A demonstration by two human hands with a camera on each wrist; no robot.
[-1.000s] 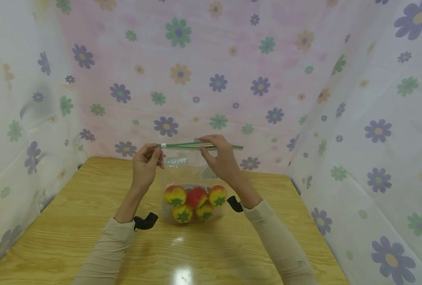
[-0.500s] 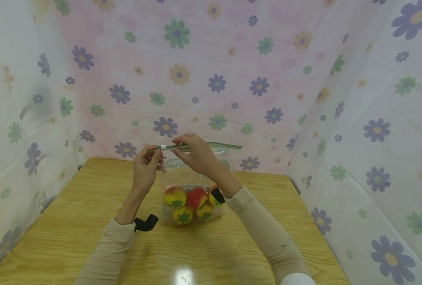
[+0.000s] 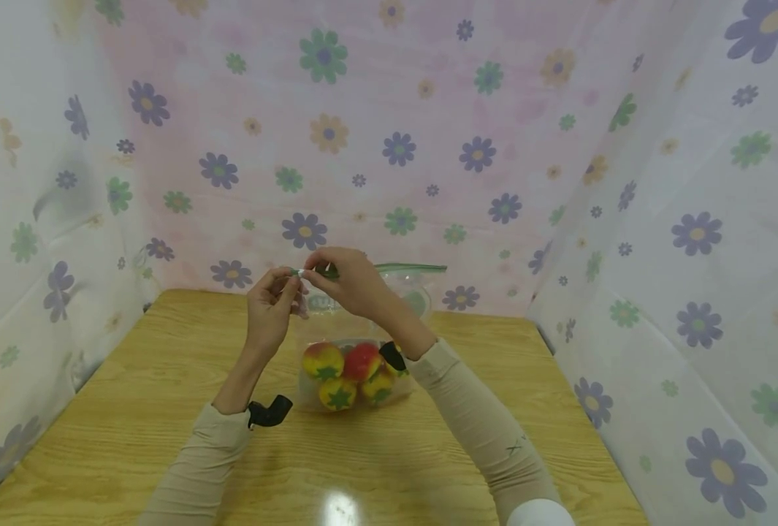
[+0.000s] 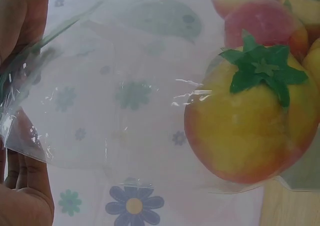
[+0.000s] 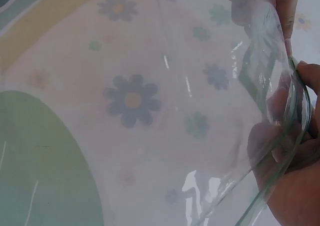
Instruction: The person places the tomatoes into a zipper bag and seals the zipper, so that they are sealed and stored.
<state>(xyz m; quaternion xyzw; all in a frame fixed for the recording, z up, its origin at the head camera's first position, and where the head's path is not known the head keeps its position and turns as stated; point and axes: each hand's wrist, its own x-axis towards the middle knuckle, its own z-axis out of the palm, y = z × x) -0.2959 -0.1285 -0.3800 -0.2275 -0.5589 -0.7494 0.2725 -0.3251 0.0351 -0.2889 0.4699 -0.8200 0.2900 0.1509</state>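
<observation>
A clear zip bag (image 3: 319, 325) hangs upright in front of me, its bottom at the wooden table. Inside lie several red-and-yellow artificial fruits (image 3: 323, 361) with green star-shaped leaf tops. Along the bag's mouth runs a green zip strip (image 3: 415, 268), with a white slider (image 3: 302, 272) near its left end. My left hand (image 3: 270, 310) pinches the top left corner beside the slider. Right at the slider, thumb and forefinger of my right hand (image 3: 349, 281) pinch the strip. In the right wrist view the two green zip edges (image 5: 270, 186) stand apart near the fingers.
The wooden table (image 3: 132, 409) extends on all sides of the bag. Flower-printed cloth (image 3: 362, 109) encloses it at the back, left and right. A black wrist mount (image 3: 270, 411) sticks out from the left sleeve, another (image 3: 392, 356) overlaps the fruits.
My right hand has slid left along the zip strip, from its middle to the white slider, and its fingers have closed there. The left hand keeps its grip on the corner.
</observation>
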